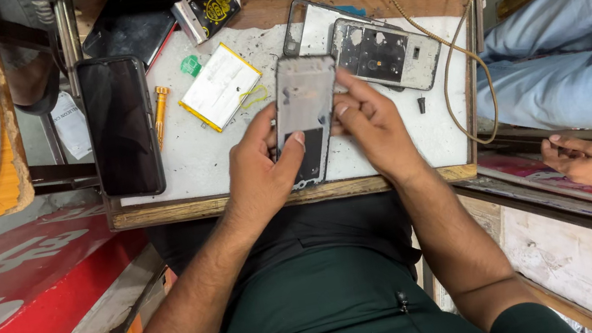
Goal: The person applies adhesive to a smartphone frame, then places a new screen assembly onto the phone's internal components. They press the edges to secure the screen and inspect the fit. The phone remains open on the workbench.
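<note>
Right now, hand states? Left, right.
Left hand: closed on the phone frame, thumb across it.
Right hand: fingers on the same frame's edge; grip cannot be told.

A single head-worn camera looks steeply down from close above onto the scuffed white wooden-edged worktop (418,135), which fills the upper middle of the frame, with the wearer's lap below (no second view shares this scene).
</note>
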